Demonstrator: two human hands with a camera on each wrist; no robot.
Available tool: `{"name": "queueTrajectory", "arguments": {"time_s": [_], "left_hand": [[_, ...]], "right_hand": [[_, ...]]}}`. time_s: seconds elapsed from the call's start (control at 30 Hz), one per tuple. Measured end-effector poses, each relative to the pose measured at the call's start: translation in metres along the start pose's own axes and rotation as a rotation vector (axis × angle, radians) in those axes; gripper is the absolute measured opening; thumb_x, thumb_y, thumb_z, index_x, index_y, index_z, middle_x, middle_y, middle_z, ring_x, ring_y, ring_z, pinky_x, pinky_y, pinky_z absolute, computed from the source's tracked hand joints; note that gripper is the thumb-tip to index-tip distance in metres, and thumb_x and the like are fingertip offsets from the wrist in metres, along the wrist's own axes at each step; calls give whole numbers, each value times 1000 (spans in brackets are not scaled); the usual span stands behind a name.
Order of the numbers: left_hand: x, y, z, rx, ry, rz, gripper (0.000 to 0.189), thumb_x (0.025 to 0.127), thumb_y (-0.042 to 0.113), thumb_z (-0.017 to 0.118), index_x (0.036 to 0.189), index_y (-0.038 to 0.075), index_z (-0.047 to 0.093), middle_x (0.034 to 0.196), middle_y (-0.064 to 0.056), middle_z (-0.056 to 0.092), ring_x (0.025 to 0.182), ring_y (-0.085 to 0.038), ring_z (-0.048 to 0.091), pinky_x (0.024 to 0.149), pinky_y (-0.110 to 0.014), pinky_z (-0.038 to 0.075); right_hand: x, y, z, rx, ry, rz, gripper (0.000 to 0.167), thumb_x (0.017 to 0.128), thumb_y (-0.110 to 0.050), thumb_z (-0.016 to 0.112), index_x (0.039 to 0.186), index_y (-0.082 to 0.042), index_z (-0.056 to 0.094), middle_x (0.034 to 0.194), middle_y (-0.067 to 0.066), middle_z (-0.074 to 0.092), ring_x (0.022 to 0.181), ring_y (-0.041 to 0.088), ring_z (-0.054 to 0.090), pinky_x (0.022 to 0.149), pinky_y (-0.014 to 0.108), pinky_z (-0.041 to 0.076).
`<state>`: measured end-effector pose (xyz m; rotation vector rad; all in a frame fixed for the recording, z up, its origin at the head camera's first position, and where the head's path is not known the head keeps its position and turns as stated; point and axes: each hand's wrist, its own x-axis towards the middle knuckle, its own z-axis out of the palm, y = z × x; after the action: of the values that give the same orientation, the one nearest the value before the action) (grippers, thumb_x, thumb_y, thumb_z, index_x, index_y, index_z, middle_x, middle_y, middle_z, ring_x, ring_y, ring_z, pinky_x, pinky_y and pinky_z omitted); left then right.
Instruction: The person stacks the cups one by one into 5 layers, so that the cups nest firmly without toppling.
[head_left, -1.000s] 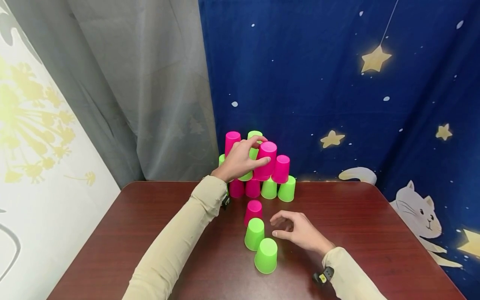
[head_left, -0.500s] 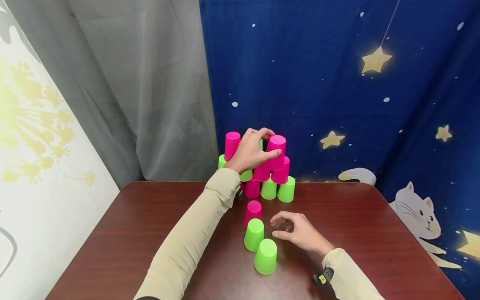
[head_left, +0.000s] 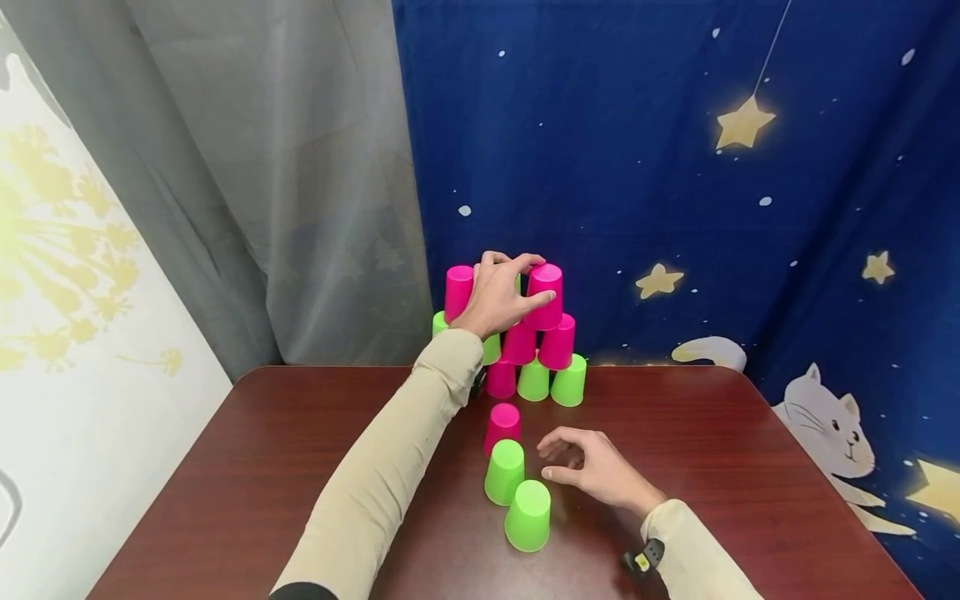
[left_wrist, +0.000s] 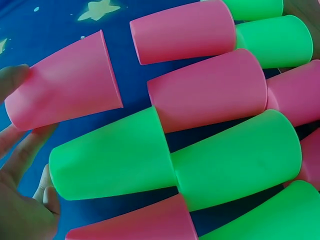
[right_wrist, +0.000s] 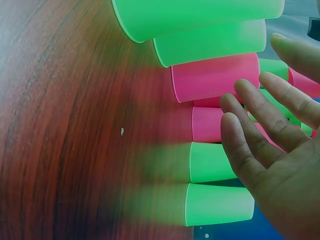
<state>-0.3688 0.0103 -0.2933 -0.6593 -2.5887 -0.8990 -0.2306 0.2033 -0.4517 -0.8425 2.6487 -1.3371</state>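
My left hand [head_left: 498, 296] pinches an upside-down pink cup [head_left: 546, 302] between thumb and fingers, at the right of the stack's top row. In the left wrist view, a gap shows between the rim of this held cup [left_wrist: 65, 82] and the pink cups below, one of them the end pink cup [left_wrist: 185, 32]. Beside it stands a green cup [left_wrist: 112, 157], close to the lower fingers. My right hand [head_left: 600, 471] holds nothing, its fingers loosely bent over the table, right of a pink cup [head_left: 503, 425] and two green cups [head_left: 504, 472] [head_left: 527, 517].
The stacked cups, pink and green in rows, stand upside down near the back edge of the brown table [head_left: 300, 467]; a green cup [head_left: 569, 381] ends the bottom row. Behind hang a grey curtain [head_left: 337, 183] and a blue starry curtain [head_left: 600, 167]. My left forearm hides part of the stack.
My left hand has carried the pink cup rightward, from before the middle of the stack to above its right-hand pink cups. The right hand has stayed in place.
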Motion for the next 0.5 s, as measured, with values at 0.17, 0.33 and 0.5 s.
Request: {"name": "queueTrajectory", "arguments": {"time_s": [0.17,0.33,0.5], "left_hand": [[3,0,6,58,1,2,58,87,47,74,138,25,58,127,-4,66,133,-27,36,104,-50,31],[6,0,12,133,23,3,58,87,48,74,136,23,59,123,-5,69,134,-28,35,104,-55,26],[8,1,17,186,52,-11,57,87,50,73,136,24,58,119,-4,70,134,-28,36,105,-57,24]], "right_hand": [[0,-1,2,-2,2,1,24,88,-17,77,110,-11,69,104,13,74,95,25,71,75,24,56],[-1,0,3,-8,3,6,26,88,-18,77,111,-7,69,104,13,74,94,23,71,75,24,56],[-1,1,4,1,-6,9,29,88,-21,77,111,-7,69,105,12,74,95,23,71,76,25,56]]}}
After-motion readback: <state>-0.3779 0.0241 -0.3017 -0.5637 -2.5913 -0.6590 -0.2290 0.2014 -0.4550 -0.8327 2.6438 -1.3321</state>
